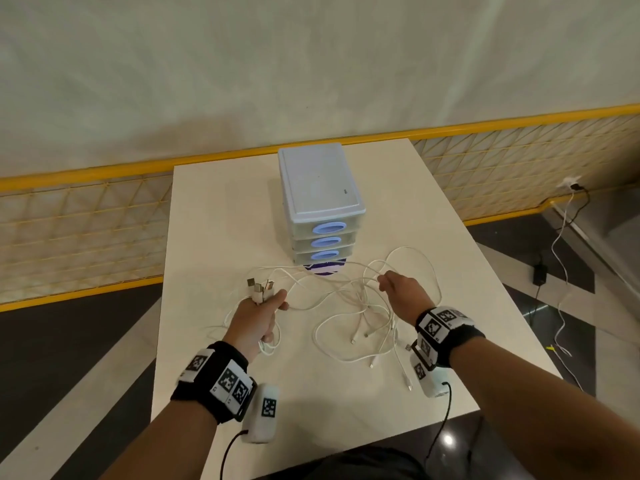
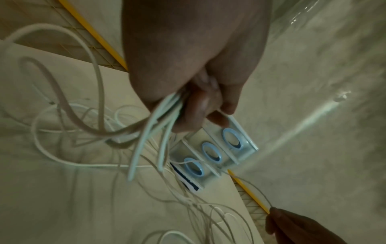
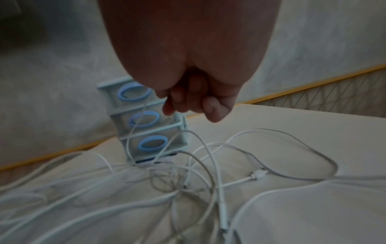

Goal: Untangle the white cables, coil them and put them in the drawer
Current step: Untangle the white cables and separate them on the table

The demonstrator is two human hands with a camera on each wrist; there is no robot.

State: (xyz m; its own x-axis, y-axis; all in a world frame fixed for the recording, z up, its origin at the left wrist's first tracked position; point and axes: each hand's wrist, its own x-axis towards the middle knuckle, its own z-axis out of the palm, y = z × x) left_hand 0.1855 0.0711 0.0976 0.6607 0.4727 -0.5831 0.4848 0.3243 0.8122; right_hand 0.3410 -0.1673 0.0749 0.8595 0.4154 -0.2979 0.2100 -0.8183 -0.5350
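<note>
Several white cables [image 1: 360, 306] lie tangled on the cream table [image 1: 311, 403] in front of a small translucent drawer unit [image 1: 320, 202] with blue oval handles. My left hand [image 1: 263, 313] grips a bunch of the cables' USB plug ends [image 1: 258, 289], which stick up out of the fist; the strands [image 2: 146, 140] trail down from it. My right hand [image 1: 398, 289] pinches one thin strand [image 3: 137, 125] and holds it lifted above the tangle, to the right of the drawers. The drawer fronts [image 3: 146, 118] all look closed.
A yellow-framed mesh railing [image 1: 86, 220] runs behind the table. The table's edges are close on the left and right. On the floor at the right lie a black adapter [image 1: 539, 275] and more cords [image 1: 562, 258] running to a wall socket.
</note>
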